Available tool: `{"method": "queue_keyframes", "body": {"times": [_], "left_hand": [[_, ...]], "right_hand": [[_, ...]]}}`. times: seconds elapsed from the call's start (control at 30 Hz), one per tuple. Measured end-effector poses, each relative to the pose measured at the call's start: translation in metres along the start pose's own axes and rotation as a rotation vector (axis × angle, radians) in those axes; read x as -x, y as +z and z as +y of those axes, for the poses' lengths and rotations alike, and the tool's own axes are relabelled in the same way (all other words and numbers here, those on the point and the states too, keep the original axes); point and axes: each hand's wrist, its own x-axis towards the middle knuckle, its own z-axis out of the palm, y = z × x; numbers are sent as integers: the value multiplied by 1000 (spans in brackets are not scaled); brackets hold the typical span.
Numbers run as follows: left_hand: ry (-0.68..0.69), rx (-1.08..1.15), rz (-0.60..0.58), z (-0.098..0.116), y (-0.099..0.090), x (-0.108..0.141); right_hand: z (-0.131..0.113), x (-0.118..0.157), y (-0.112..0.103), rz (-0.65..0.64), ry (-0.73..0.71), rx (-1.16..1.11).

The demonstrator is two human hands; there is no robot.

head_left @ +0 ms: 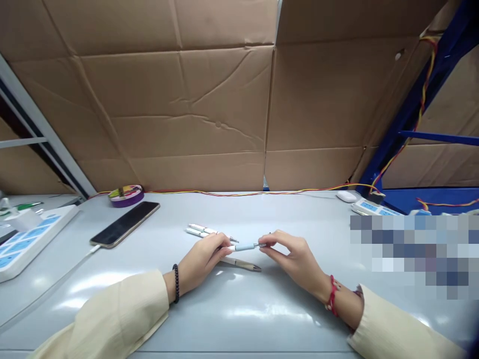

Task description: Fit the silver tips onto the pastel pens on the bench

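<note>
Cardboard sheets wall off the back of the grey table (239, 309). From the head camera I see my left hand (200, 262) and right hand (295, 259), each grip pinched on one end of a light-blue pen (245, 247) just above the tabletop. Three more pens (204, 230) lie close behind and below; a phone (125, 223) rests far left.

Both hands meet over the grey worktop (239, 309), holding one pen (245, 247) level between them: the left hand (202, 262) grips its white end, the right hand (294, 259) pinches its metal tip. Two white pens (204, 230) lie just behind, another pen (241, 264) just below. A phone (125, 224) and a purple tape roll (126, 195) sit far left.
</note>
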Motion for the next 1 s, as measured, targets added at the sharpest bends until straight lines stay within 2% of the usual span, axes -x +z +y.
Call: {"method": "queue_keyframes", "body": {"times": [0.13, 0.33, 0.5, 0.67, 0.87, 1.0], "left_hand": [[13, 8, 2, 0, 0, 0], [37, -7, -15, 0, 1, 0], [49, -18, 6, 1, 1, 0], [68, -19, -24, 1, 1, 0], [18, -41, -19, -1, 0, -1], [46, -41, -31, -2, 1, -1]], "right_hand": [[-2, -1, -1, -3, 48, -11], [-4, 0, 0, -76, 79, -18], [1, 0, 2, -102, 95, 63], [5, 0, 2, -244, 33, 202], [4, 0, -2, -189, 37, 121], [4, 1, 0, -274, 90, 180]]}}
